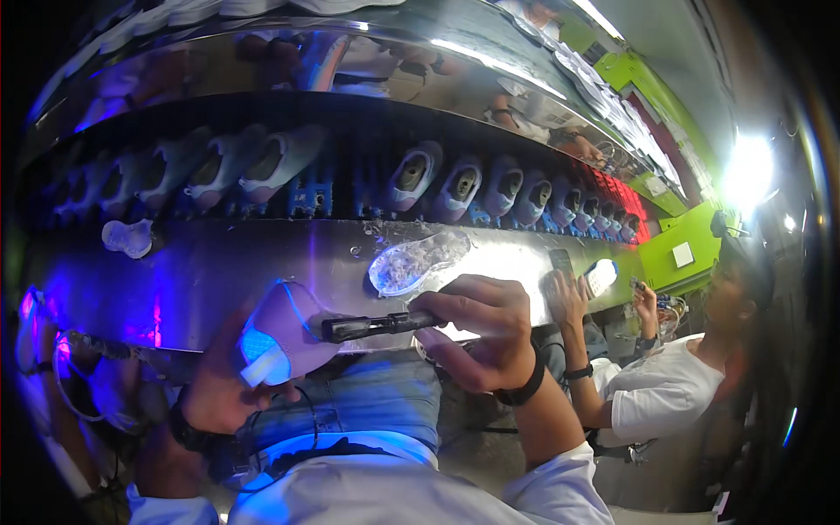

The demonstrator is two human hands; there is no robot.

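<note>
Glare hides conveyor [262, 280]; left hand [223, 385] shadowed.

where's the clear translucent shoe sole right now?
In the head view, the clear translucent shoe sole lies on the shiny metal ledge near centre, just above the right hand holding a dark brush handle, below the row of shoes.
</note>
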